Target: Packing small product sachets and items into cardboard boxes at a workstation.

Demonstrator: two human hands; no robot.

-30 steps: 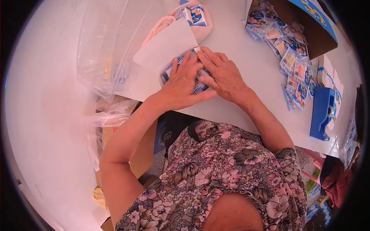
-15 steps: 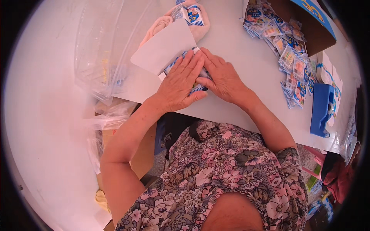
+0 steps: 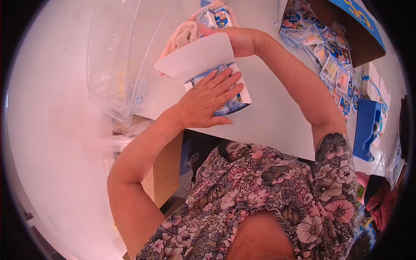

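Your left hand (image 3: 208, 102) is pressing flat on the slippery sachet stack (image 3: 225, 104); your right hand (image 3: 236, 39) is pinching the light paper flap (image 3: 197, 58).

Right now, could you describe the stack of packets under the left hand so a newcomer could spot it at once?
On the white table, find the left hand pressed flat. Beneath it lies the stack of packets, blue-and-white, half wrapped in a white paper sheet whose flap the right hand lifts. The loose packets at the far right lie scattered and unwrapped.

A blue tape dispenser (image 3: 366, 128) stands beside scattered sachets (image 3: 329, 65)
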